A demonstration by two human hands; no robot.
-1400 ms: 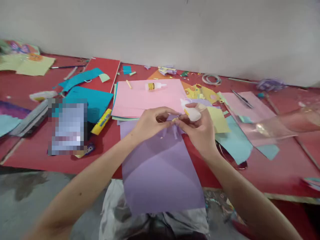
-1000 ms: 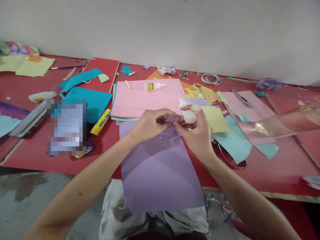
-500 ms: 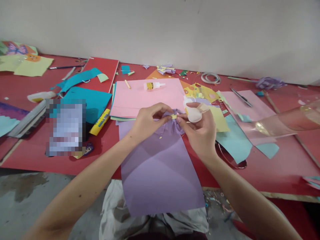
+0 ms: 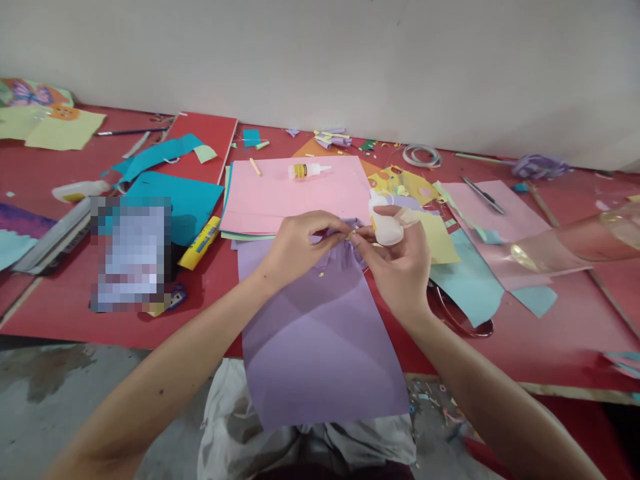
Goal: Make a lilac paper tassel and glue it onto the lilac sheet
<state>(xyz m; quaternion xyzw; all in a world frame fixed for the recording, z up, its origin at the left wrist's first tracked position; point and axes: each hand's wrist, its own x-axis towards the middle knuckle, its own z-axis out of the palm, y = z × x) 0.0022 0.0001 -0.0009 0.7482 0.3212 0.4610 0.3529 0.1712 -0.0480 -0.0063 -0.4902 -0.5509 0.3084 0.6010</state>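
Observation:
The fingertips of my left hand (image 4: 303, 240) are pinched on a small yellow paper strip (image 4: 350, 235), which they mostly cover. From the other side, the thumb and index finger of my right hand (image 4: 403, 260) meet it. A white glue bottle (image 4: 387, 227) is tucked in that same right hand, its nozzle pointing up and away from me. Crumpled purple paper pieces (image 4: 345, 253) lie just under my fingertips. A large purple sheet (image 4: 325, 340) spreads below both hands and hangs over the table's edge onto my lap.
Behind my hands lies a pink paper stack (image 4: 300, 193) bearing a small glue bottle (image 4: 306, 171). To the left are a yellow glue stick (image 4: 200, 243), a blurred-out phone-like object (image 4: 135, 257) and teal paper (image 4: 195, 207). Scissors (image 4: 463, 317) and a clear tape-like roll (image 4: 575, 240) lie right.
My fingertips have drawn closer together over the yellow strip, so less of it shows. The glue bottle stays in my right hand.

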